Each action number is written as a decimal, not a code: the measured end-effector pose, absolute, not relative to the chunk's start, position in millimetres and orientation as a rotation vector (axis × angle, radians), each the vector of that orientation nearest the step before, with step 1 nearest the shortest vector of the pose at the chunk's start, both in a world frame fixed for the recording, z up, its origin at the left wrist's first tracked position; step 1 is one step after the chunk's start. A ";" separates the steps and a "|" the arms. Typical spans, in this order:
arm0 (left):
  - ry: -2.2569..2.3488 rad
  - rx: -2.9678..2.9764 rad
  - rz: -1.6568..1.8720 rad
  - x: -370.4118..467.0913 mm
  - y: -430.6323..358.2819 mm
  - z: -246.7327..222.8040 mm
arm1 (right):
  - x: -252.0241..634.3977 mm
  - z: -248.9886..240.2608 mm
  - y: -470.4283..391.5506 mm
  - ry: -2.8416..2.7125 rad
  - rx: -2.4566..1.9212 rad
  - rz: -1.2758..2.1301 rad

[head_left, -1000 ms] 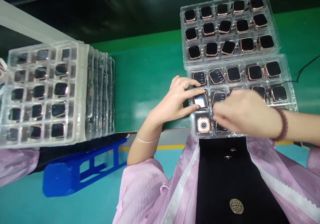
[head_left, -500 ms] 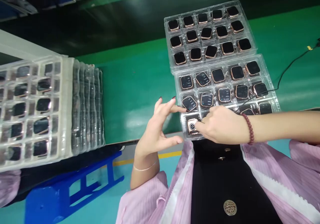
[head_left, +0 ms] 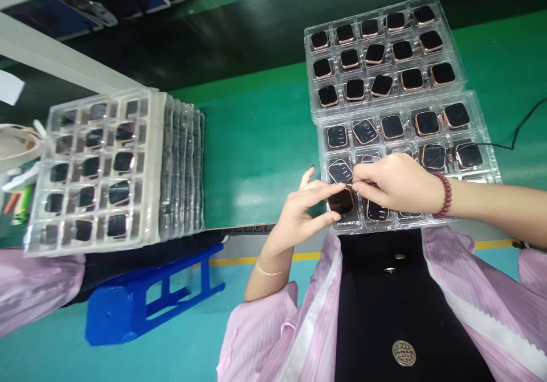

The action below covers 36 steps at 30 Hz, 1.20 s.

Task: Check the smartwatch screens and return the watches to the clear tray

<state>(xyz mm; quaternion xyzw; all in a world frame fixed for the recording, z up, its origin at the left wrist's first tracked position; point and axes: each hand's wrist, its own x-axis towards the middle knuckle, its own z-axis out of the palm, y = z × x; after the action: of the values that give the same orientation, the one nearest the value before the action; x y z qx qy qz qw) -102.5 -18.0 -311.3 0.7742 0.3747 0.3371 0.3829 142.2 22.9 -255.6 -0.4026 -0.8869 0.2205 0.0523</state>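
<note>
A smartwatch (head_left: pixel 341 202) with a dark face and gold-coloured rim lies face up at the near left corner of the near clear plastic tray (head_left: pixel 491 163). My left hand (head_left: pixel 301 214) has its index finger at the far edge of this watch and its thumb at the near left edge, gripping it between them. Just beside the left index fingertip, my right hand (head_left: pixel 395 185) is closed in a pinch; what sits between its fingers is too small to make out. A thin black cable (head_left: pixel 491 143) runs over the tray toward the right hand. Several neighbouring watches (head_left: pixel 337 136) show lit screens.
Behind stands a second clear tray (head_left: pixel 314 107) of dark-screened watches. To the left, a tall stack of filled trays (head_left: pixel 149 200) sits on the green table (head_left: pixel 248 160). A blue stool (head_left: pixel 111 313) stands below, near another person's pink sleeve (head_left: pixel 38 285).
The corner watch, earlier back side up, now lies face up. My left index and thumb have closed in on it, and my right hand has shifted to its far edge. The view has swung left.
</note>
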 end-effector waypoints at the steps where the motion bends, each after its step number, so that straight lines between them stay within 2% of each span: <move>1: 0.959 1.965 0.866 -102.4 -18.4 -311.4 | 140.7 -256.3 21.6 -2.715 -1.209 0.651; 7: 0.961 2.157 0.773 -100.0 -23.5 -310.4 | 145.3 -254.2 26.8 -2.718 -1.196 0.359; 11: 1.127 2.373 0.724 -112.4 -35.0 -310.0 | 209.7 -233.4 35.8 -2.344 -1.494 0.207; 14: 1.387 2.230 0.796 -125.2 -41.6 -313.5 | 274.7 -224.3 16.8 -2.107 -1.689 0.022; 16: 1.474 2.068 0.684 -126.4 -42.6 -315.1 | 304.2 -231.9 -6.7 -2.076 -1.896 0.123; 19: 1.440 1.891 0.431 -114.5 -40.0 -311.1 | 319.0 -259.1 -39.4 -2.078 -2.024 0.500; 22: 1.381 1.831 0.362 -100.9 -38.2 -299.4 | 315.9 -278.8 -57.4 -2.022 -1.928 0.544; 26: 1.376 1.816 0.434 -103.3 -44.9 -277.8 | 315.9 -263.9 -62.0 -1.946 -1.849 0.604; 31: 1.498 1.858 0.715 -111.0 -12.4 -252.0 | 317.0 -221.9 -12.1 -1.948 -1.815 0.446; 36: 1.607 1.845 0.725 -93.5 109.0 -256.3 | 310.3 -228.6 115.8 -1.989 -1.790 0.292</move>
<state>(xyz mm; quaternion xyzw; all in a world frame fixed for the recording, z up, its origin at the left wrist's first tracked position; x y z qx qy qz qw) -93.5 109.0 -256.3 0.6919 0.6024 0.2719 0.2906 310.3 115.8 -228.6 -0.6482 -0.7203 0.1058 0.2231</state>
